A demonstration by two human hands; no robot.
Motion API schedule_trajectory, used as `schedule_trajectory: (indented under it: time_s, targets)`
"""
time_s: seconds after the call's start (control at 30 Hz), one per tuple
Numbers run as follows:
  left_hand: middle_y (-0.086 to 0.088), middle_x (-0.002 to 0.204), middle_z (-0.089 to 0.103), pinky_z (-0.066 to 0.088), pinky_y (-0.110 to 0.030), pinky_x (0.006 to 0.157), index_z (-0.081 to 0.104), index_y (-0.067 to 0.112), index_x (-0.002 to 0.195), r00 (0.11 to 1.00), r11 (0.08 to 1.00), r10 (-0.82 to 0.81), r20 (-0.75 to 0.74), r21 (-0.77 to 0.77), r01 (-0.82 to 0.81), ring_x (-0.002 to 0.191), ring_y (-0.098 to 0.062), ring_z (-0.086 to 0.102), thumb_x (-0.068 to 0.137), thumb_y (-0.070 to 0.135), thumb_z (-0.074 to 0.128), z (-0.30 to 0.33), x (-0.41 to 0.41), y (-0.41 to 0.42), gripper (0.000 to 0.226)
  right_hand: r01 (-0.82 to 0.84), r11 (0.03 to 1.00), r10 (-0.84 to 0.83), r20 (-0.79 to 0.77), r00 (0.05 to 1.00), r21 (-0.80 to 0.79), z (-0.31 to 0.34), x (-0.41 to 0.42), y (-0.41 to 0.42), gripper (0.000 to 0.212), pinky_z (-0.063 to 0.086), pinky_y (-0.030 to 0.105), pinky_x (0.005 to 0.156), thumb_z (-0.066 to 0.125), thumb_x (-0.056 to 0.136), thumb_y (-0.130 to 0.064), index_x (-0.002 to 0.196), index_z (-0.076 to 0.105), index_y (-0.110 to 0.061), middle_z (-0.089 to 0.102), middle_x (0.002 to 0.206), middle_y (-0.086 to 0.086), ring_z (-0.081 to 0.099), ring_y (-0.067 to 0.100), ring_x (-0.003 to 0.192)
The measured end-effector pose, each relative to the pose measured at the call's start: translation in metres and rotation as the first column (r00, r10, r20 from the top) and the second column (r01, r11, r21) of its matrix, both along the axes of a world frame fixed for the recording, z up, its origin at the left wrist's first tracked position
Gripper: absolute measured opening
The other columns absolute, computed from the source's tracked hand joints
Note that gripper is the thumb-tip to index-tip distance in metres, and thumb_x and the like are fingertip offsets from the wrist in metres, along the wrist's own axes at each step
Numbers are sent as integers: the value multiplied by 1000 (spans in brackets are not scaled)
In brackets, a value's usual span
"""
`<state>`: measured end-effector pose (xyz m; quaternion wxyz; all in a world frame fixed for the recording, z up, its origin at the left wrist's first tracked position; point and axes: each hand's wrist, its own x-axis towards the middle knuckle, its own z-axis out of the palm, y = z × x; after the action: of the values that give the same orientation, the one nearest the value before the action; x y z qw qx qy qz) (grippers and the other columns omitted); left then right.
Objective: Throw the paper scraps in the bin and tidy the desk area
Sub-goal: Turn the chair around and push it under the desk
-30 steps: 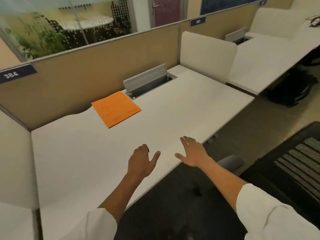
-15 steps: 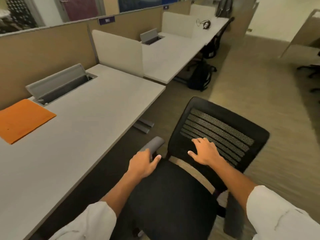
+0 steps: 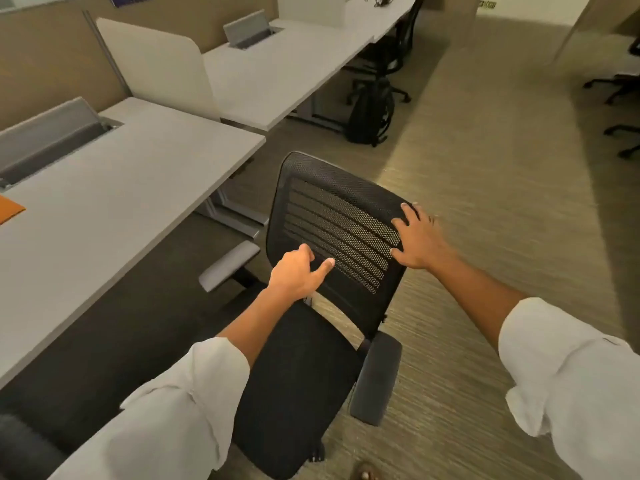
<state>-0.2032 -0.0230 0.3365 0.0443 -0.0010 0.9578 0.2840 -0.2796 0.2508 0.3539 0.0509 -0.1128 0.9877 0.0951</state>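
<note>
A black mesh office chair (image 3: 329, 202) stands beside the white desk (image 3: 121, 202), its backrest facing me. My right hand (image 3: 419, 240) lies on the backrest's upper right corner with fingers spread. My left hand (image 3: 298, 271) hovers loosely curled in front of the lower mesh, thumb pointing at it, holding nothing. An orange folder (image 3: 8, 213) shows only as a corner at the desk's left edge. No paper scraps or bin are in view.
The chair has grey armrests (image 3: 228, 268) on both sides. A grey cable flap (image 3: 48, 133) stands open at the desk's back. A white divider (image 3: 156, 64) separates the neighbouring desk. A black backpack (image 3: 369, 112) sits on the carpet beyond, near other chairs.
My view swung right from the desk to the chair. Both hands left the desk edge and moved to the chair backrest; the right hand now touches its corner.
</note>
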Motion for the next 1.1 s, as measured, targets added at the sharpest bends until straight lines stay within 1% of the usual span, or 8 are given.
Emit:
schedule_trajectory:
  time_s: [0.13,0.3,0.5,0.63,0.7,0.9,1.0,1.1]
  targets:
    - [-6,101,67,51,-37,75,55,8,119,999,1000,14,30,23,-15,92,-24,64,90,67,53,-7,5,41,65,-2,999,6,124,992,-32,-9,-12,28,85,28,62,116,65,87,-51,156,25,-19,3,168,16,6,44,151]
    - [-7,106,66,54,-37,76,51,8,126,992,1000,5,129,11,-6,93,-20,63,89,65,56,-13,18,59,68,21,996,-12,95,995,-86,-7,-28,29,92,30,55,118,67,86,-51,158,19,-20,14,165,20,17,49,146]
    - [-8,115,65,56,-38,80,47,8,132,976,1000,-8,217,-10,11,101,-23,64,83,67,63,-24,27,63,78,39,997,-30,122,992,-73,-6,-34,28,104,36,55,114,80,76,-48,158,19,-26,17,165,15,19,46,143]
    - [-1,100,60,49,-32,70,46,6,131,955,999,-36,295,25,30,91,-19,60,80,66,68,-40,34,70,81,39,999,-36,123,992,-24,-6,-33,30,110,35,52,113,84,71,-48,158,19,-27,18,165,14,18,44,144]
    - [-6,109,62,51,-34,74,45,6,133,952,999,-44,303,38,35,98,-22,62,78,67,69,-45,37,70,85,41,999,-37,130,991,-27,-3,-35,30,111,37,55,112,86,68,-47,157,22,-29,21,164,14,18,45,145]
    - [-10,121,63,54,-37,80,44,7,136,969,1000,15,247,1,-16,107,-26,62,74,69,71,-32,28,63,92,-44,997,35,127,991,67,18,-56,26,110,46,48,103,74,66,-73,152,28,-22,43,142,21,44,41,127]
    - [-11,126,63,54,-40,87,44,6,137,978,998,63,197,-15,-62,113,-27,62,72,70,72,-28,13,62,95,-93,995,84,168,982,45,28,-85,21,106,50,47,98,72,71,-72,150,27,-16,54,135,23,55,41,120]
    - [-11,127,62,54,-39,87,45,6,136,966,992,126,226,-34,-122,114,-28,61,72,69,73,-34,5,71,94,-94,994,108,307,946,-59,23,-108,13,104,51,49,95,70,80,-64,150,14,-13,58,129,25,60,43,112]
